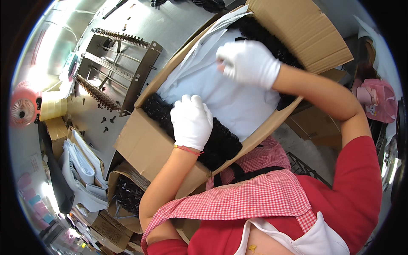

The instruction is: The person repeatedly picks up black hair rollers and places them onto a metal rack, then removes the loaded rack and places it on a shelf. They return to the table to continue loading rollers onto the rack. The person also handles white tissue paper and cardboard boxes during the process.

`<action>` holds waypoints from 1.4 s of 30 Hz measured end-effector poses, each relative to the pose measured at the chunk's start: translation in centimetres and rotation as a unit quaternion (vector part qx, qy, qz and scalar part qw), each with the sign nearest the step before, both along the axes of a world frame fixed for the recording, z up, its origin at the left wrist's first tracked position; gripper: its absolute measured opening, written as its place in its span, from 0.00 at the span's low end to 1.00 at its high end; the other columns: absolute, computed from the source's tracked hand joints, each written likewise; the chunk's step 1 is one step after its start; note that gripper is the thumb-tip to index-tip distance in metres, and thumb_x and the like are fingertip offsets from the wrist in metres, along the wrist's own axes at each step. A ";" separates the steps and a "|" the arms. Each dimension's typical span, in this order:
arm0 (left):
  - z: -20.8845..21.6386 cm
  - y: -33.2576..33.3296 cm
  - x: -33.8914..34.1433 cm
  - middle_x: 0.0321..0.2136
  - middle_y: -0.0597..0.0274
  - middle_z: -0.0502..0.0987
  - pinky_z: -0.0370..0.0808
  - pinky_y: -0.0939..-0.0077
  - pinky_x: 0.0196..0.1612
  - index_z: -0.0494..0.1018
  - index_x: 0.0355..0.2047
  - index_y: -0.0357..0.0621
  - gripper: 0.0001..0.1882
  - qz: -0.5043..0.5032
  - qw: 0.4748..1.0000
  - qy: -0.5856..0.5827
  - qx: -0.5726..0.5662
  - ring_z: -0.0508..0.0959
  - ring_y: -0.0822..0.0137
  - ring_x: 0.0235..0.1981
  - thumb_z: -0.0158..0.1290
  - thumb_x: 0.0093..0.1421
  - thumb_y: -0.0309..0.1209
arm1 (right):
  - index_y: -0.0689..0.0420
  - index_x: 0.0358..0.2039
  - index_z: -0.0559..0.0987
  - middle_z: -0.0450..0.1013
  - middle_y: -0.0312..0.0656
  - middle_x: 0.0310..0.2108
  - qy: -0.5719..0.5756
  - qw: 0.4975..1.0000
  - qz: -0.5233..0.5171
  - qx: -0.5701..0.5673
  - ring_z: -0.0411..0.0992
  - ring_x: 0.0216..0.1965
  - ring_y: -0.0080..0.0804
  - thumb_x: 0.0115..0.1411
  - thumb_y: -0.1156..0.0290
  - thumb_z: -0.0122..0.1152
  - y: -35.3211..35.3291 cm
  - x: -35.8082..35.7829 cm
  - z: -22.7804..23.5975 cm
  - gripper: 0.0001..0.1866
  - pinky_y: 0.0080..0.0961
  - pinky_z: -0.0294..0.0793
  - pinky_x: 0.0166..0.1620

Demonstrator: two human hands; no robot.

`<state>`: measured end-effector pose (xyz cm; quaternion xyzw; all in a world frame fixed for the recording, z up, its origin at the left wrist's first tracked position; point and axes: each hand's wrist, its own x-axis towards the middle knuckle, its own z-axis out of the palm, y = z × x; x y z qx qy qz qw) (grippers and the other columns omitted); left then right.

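Observation:
An open cardboard box [148, 142] stands tilted in front of me. Black, ridged bundles [225, 138] line its near left side, and more black pieces [276, 44] show along the far right. Between them spreads a smooth, pale white sheet [250, 110], its layered edges [199, 46] rising along the far wall. My left hand [192, 123], white-gloved, rests over the near bundle with its fingers curled down; their tips are hidden. Over the sheet's far part, my gloved right hand [246, 63] is slightly blurred, fingers bent inward. Whatever it may hold is hidden.
Left of the box, a metal rack with toothed bars [142, 76] sits on a metal table among scattered small dark screws [105, 120]. A pink fan [24, 109], tape roll [54, 105] and folded white sheets [80, 163] lie farther left. A box flap [304, 32] stands up far right.

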<state>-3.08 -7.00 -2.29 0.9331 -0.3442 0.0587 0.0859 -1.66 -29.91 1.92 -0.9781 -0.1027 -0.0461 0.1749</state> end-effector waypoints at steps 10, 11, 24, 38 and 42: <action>1.5 0.1 0.3 0.31 0.48 0.74 0.74 0.54 0.37 0.69 0.33 0.39 0.16 0.014 0.994 0.101 0.025 0.75 0.48 0.33 0.55 0.63 0.41 | 0.59 0.41 0.85 0.81 0.50 0.40 0.295 0.867 -0.010 -0.400 0.81 0.42 0.45 0.52 0.71 0.59 -1.3 7.7 -0.1 0.16 0.38 0.80 0.44; 1.9 0.2 0.5 0.32 0.47 0.74 0.74 0.54 0.39 0.70 0.35 0.38 0.17 0.020 0.992 0.126 0.019 0.76 0.46 0.35 0.54 0.64 0.41 | 0.58 0.42 0.85 0.81 0.49 0.41 0.309 0.858 -0.010 -0.410 0.81 0.42 0.45 0.52 0.71 0.60 -1.3 7.6 0.3 0.17 0.37 0.80 0.44; 3.1 2.7 5.0 0.43 0.47 0.78 0.73 0.66 0.51 0.71 0.49 0.36 0.14 0.074 0.932 0.287 -0.210 0.78 0.51 0.46 0.42 0.71 0.32 | 0.60 0.29 0.80 0.77 0.51 0.28 0.173 0.942 0.009 0.287 0.75 0.31 0.48 0.60 0.56 0.55 8.0 1.1 -1.6 0.18 0.40 0.74 0.38; 2.2 1.0 2.6 0.33 0.46 0.76 0.75 0.55 0.42 0.73 0.36 0.42 0.10 0.003 0.974 0.216 -0.063 0.78 0.47 0.38 0.50 0.64 0.36 | 0.58 0.39 0.81 0.76 0.33 0.28 0.185 0.930 0.137 0.288 0.71 0.30 0.18 0.66 0.69 0.55 4.8 10.1 3.3 0.08 0.17 0.72 0.36; 1.6 -0.4 1.3 0.31 0.51 0.75 0.76 0.55 0.39 0.72 0.34 0.41 0.12 0.060 0.986 0.149 -0.053 0.77 0.50 0.35 0.54 0.62 0.39 | 0.54 0.46 0.79 0.77 0.42 0.44 -0.119 0.947 0.284 0.094 0.77 0.40 0.41 0.60 0.67 0.62 10.0 14.4 1.6 0.14 0.34 0.77 0.45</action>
